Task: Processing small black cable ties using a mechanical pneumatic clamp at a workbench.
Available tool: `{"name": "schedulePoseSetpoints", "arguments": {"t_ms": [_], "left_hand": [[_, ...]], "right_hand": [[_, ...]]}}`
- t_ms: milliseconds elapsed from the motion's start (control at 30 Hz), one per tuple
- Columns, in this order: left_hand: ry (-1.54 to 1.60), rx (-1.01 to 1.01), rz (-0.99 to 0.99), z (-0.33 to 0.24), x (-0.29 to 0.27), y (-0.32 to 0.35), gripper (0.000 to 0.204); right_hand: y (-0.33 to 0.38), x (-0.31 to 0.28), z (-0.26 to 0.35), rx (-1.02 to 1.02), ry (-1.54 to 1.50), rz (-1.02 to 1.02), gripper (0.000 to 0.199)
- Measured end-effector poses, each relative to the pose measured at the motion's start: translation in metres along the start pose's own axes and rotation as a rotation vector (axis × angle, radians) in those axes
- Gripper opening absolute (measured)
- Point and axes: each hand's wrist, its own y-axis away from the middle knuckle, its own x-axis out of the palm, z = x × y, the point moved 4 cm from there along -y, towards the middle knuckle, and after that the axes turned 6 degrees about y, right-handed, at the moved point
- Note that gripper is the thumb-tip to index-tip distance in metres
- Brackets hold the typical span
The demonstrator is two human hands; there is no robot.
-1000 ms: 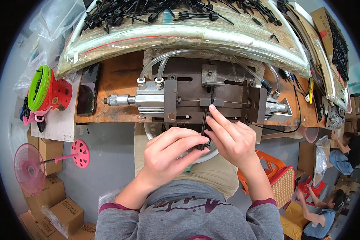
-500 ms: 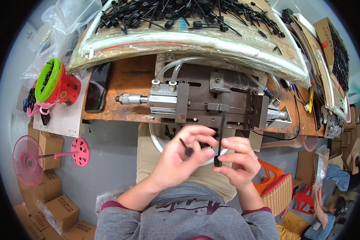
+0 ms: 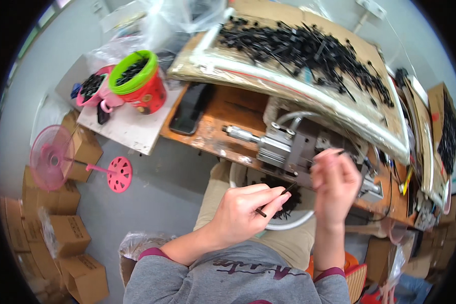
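Note:
My left hand (image 3: 245,210) is closed over the lap, thumb and fingers pinching a thin black stick-shaped part (image 3: 261,213); one end sticks out below the fingers, and a dark tip shows beyond the fingertips. Raised in front of the metal clamping fixture (image 3: 276,149), my right hand (image 3: 335,182) is smeared by motion. Its fingers are drawn together, and a small dark tip shows at them, too blurred to name. That hand hides part of the fixture. Below the bench edge, a white basket (image 3: 289,226) between my legs holds many black parts.
A cardboard tray (image 3: 253,73) heaped with black stick parts stands behind the fixture. On the left are a red and green bucket (image 3: 154,93), a pink container (image 3: 111,101) and a dark phone (image 3: 190,114). A pink fan (image 3: 53,157) and cartons (image 3: 68,235) stand on the floor.
The view has swung left. My right hand has left my left hand and moved up toward the fixture. The left fingers have closed around the black part, formerly lying loosely in that hand.

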Motion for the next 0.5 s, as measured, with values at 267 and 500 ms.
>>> {"name": "schedulePoseSetpoints", "arguments": {"t_ms": [267, 500], "left_hand": [[-0.475, 0.822, -0.592, -0.079, -0.123, -0.154, 0.010], [-0.180, 0.244, -0.543, -0.004, -0.219, -0.295, 0.021]], "right_hand": [[-0.019, 0.034, 0.040, -0.129, -0.083, 0.054, 0.019], [0.007, 0.003, 0.028, -0.110, -0.061, -0.014, 0.012]]}}
